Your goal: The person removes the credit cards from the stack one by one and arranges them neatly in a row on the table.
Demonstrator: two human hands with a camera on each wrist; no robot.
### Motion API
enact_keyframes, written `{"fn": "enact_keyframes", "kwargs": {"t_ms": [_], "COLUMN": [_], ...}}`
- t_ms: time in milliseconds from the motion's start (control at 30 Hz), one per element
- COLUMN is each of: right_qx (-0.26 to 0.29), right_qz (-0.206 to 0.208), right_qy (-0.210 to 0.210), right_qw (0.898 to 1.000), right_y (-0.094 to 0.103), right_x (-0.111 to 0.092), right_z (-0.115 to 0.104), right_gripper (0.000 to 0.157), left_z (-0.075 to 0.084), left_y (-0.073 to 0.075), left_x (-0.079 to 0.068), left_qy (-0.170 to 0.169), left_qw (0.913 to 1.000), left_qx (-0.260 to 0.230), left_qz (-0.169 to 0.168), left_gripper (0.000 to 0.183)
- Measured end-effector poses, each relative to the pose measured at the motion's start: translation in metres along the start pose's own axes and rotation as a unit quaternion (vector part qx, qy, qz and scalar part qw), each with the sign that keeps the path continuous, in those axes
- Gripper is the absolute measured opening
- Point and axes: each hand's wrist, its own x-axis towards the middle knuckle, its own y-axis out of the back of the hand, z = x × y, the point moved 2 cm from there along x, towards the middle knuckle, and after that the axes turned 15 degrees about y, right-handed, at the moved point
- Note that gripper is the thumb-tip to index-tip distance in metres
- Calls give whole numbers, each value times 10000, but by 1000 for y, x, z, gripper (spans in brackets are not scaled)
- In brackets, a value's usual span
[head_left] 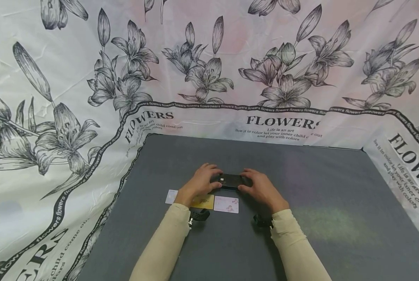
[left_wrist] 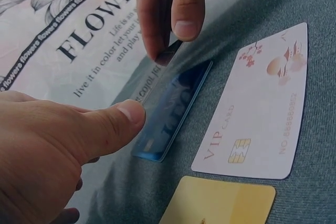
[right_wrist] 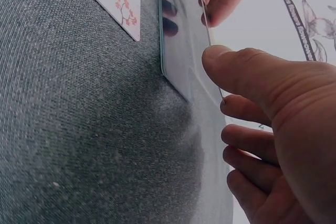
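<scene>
My left hand [head_left: 204, 180] and right hand [head_left: 260, 185] pinch opposite ends of a black card [head_left: 231, 180] with a small chip at its upper left. The wrist views show this card thin and nearly edge-on, between thumbs and fingers. Beneath it, a glossy blue card [left_wrist: 176, 114] lies on the cloth, reflecting fingers; in the right wrist view this glossy card [right_wrist: 176, 51] sits below the held one. Nearer to me lies a pinkish-white VIP card [head_left: 226, 204] with a flower print and chip. Left of that is a yellow card [head_left: 203, 201], partly hidden by my left wrist.
A whitish card [head_left: 171, 196] lies at the left end of the row, partly covered by my left forearm. Dark grey cloth covers the table [head_left: 300, 168]. Behind and at the sides hangs a white flower-printed sheet [head_left: 209, 117]. Dark straps [head_left: 262, 220] circle both wrists.
</scene>
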Motion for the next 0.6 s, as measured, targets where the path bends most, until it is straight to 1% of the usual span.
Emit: {"fn": "enact_keyframes", "kwargs": {"t_ms": [333,600], "right_qx": [-15,2], "right_qz": [13,61], "right_qy": [-20,-84], "right_qw": [10000,9999], "right_y": [5,8], "right_x": [-5,-11], "right_z": [2,3], "right_gripper": [54,54], "left_z": [8,14], "left_y": [1,-1], "left_x": [0,0], "left_qy": [-60,-104], "left_qw": [10000,9999], "left_qx": [38,90], "left_qz": [-28,15], "left_gripper": [53,52]}}
